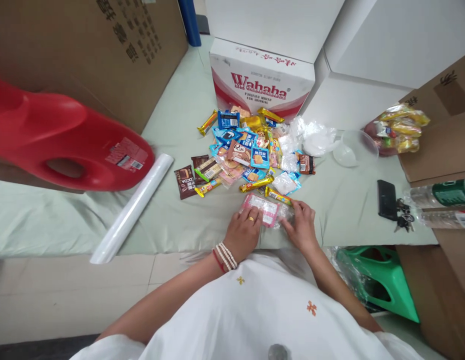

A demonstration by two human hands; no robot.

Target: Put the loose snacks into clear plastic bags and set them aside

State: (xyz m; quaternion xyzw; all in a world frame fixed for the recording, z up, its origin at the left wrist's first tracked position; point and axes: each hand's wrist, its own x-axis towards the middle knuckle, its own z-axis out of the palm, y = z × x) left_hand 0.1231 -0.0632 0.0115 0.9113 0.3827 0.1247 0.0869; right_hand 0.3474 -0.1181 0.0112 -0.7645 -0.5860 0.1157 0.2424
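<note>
The left hand (243, 233) has a narrow grip, fingers curled onto the near edge of a pink packet (261, 207) lying on the green sheet (172, 220). The right hand (302, 228) pinches the clear bag (285, 214) beside it. A snack pile (247, 150) crowds in at 12 o'clock, a film roll (132, 206) lies at 9, and a phone (386, 199) at 3.

A red jug (60, 140) lies at nine o'clock, with a white film roll (133, 207) beside it. The Wahaha carton (260, 82) stands at twelve. At three o'clock lie a black phone (387, 200) and what look like keys (404, 220). A green stool (390, 280) sits at four.
</note>
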